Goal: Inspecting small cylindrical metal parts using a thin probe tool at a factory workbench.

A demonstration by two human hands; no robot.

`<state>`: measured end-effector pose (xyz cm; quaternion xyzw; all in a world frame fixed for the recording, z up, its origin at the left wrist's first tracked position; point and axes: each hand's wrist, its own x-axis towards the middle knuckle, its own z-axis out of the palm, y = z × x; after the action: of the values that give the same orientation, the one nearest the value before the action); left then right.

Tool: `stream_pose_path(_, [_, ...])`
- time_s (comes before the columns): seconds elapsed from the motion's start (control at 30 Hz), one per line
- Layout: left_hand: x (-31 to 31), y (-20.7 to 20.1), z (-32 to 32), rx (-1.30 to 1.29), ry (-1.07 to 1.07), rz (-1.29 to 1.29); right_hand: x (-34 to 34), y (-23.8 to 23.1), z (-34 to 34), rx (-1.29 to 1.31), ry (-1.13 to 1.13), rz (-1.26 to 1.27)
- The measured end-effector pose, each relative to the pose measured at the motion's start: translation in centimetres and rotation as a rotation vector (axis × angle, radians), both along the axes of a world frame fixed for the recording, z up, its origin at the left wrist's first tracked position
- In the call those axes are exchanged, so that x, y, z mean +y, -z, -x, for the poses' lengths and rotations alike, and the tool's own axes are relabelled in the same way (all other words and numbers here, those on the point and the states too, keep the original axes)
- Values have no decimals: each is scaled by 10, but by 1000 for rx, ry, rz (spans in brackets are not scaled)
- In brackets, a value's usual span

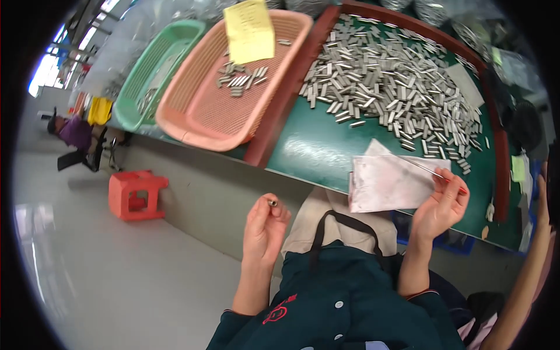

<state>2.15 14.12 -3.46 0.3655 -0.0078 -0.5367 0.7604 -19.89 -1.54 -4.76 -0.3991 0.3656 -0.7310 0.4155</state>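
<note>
My left hand [265, 227] is closed in a pinch around a small metal tube [272, 203], whose hollow end faces up. It hovers in front of the table's near edge. Closed around the red grip of a thin metal rod [421, 167], my right hand [440, 204] is at the near right of the table. The rod points left over a whitish, stained cloth or paper pad [385, 184] lying by the edge. Beyond the pad, a large heap of short metal tubes [379, 81] spreads over the green tabletop [315, 140].
A pink basket [175, 116] holds several metal pieces, with a yellow note [249, 32] at its far side. Left of it stands a green basket [131, 99]. Raised red-brown strips [280, 111] border the work area. A red stool [137, 195] and a seated person [79, 131] are at left; another person's arm [522, 291] is at right.
</note>
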Motion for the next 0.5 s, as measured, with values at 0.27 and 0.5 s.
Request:
stream_pose_path(0.27, [52,35,-13,400,-210,-31,-5,5,7,62,-87,-15])
stream_pose_path(0.5, [49,36,-18,400,-204,-64,-4,2,3,47,-117,-4])
